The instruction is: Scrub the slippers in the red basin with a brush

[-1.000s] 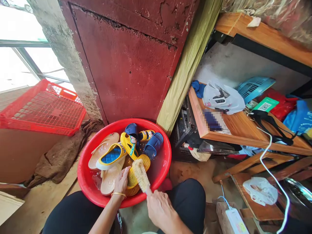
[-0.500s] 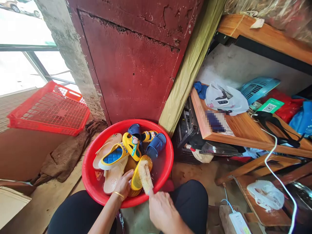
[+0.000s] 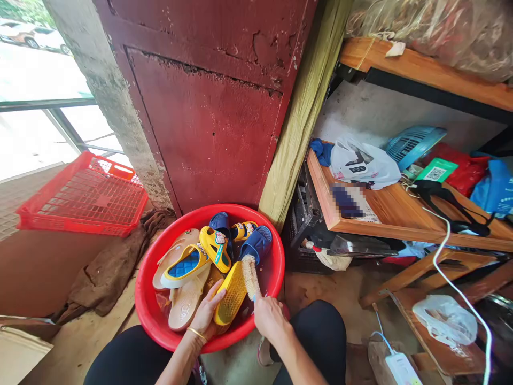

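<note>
Left hand point(image 3: 207, 311), gold bangle on the wrist point(image 3: 196, 335), fingers spread and curled around the edge of a yellow ridged-sole plastic slipper point(image 3: 231, 294), which sits sole-up in a round red plastic basin point(image 3: 150, 299) of shallow water. Right hand point(image 3: 270, 318) clenched around a white-bristled scrubbing brush point(image 3: 249, 276), handle hidden in the fist, bristles pointing up just beside the slipper's right edge, contact not clear. Good setup for scrubbing: one hand braces the sole, the other works the brush; bristles work best laid flat along the ridges, and here they stand more on edge.

In the basin, beyond the yellow slipper: a pair of yellow-and-blue children's slides point(image 3: 192, 256), navy blue slides point(image 3: 256, 245), peach plastic sandals point(image 3: 185, 302). Behind the basin, a dark red metal door point(image 3: 208, 133); to its left, a red plastic crate point(image 3: 86, 198) and a brown cloth point(image 3: 106, 272); to its right, a wooden shelf point(image 3: 385, 227) with a white plastic bag point(image 3: 364, 166) and a blue fan point(image 3: 414, 145).
</note>
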`<state>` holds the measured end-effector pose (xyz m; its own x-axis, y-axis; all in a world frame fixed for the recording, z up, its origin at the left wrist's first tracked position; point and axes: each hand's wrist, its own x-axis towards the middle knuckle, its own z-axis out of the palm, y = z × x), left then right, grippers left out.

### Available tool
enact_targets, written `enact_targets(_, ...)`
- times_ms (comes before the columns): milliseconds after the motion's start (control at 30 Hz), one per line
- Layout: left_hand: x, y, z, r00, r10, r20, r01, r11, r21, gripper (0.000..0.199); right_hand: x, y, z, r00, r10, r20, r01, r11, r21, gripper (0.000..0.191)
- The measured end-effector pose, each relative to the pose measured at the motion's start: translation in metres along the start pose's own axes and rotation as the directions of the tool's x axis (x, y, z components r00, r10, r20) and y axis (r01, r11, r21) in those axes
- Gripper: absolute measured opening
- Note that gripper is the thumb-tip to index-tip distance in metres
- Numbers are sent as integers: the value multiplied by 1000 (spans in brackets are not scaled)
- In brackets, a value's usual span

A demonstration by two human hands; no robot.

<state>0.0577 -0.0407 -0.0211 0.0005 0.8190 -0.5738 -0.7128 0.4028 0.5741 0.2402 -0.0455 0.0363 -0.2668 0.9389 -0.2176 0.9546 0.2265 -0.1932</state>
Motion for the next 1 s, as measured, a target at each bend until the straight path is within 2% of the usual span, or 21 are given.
enact_targets(67, -5, 0, 2, 981, 187, 61, -195, 962, 193, 81, 7, 13, -8, 1000, 7, 4, -7, 997, 83, 63)
enact_targets(100, -7, 2, 3, 951, 290, 109, -310, 905, 292, 84, 7, 20, -10, 1000, -8, -6, 9, 991, 130, 60)
enact_targets(167, -9, 8, 2, 862, 453, 227, -504, 722, 475, 89, 1, 31, -8, 999, -28, -44, 37, 976, 214, 52)
enact_targets(200, -10, 10, 1, 822, 491, 290, -562, 612, 556, 92, -3, 35, -5, 998, -21, -65, 36, 970, 241, 50)
enact_targets(233, -10, 13, -2, 794, 502, 342, -591, 507, 628, 93, -8, 37, -1, 996, -5, -86, 27, 966, 258, 49)
enact_targets(300, -9, 13, -10, 773, 496, 396, -591, 336, 733, 91, -15, 35, 8, 991, 30, -130, 7, 961, 277, 50)
enact_targets(333, -7, 12, -14, 771, 495, 401, -579, 281, 766, 89, -17, 32, 13, 987, 37, -157, 10, 958, 288, 50)
enact_targets(400, -4, 4, -22, 775, 495, 392, -555, 238, 797, 86, -16, 25, 19, 976, 32, -217, 40, 947, 318, 50)
enact_targets(433, -2, 0, -26, 783, 490, 383, -546, 247, 801, 85, -14, 21, 21, 969, 25, -244, 60, 941, 333, 50)
enact_targets(500, 2, -8, -31, 815, 463, 349, -523, 326, 788, 83, -7, 15, 21, 965, 8, -260, 85, 935, 343, 50)
enact_targets(567, 5, -13, -34, 854, 439, 279, -481, 462, 745, 81, 1, 12, 18, 979, -21, -204, 86, 945, 317, 51)
enact_targets(633, 6, -14, -35, 900, 400, 174, -402, 603, 689, 70, 6, 10, 15, 993, -55, -108, 82, 958, 275, 53)
enact_targets(700, 7, -14, -33, 955, 291, 65, -267, 740, 617, 51, 5, 9, 13, 996, -82, -30, 86, 968, 234, 56)
enact_targets(767, 9, -15, -27, 989, 148, -3, -124, 838, 531, 38, -4, 8, 14, 996, -93, 7, 90, 979, 184, 55)
enact_targets(833, 13, -18, -18, 998, 50, -39, -28, 896, 443, 33, -20, 7, 17, 994, -105, 27, 101, 987, 124, 53)
enact_targets(933, 22, -25, -4, 997, -28, -73, 50, 947, 316, 34, -43, 5, 18, 990, -135, 50, 132, 989, 62, 51)
enact_targets(1000, 27, -29, 3, 994, -73, -78, 90, 968, 233, 35, -48, 5, 15, 989, -137, 55, 136, 990, 31, 52)
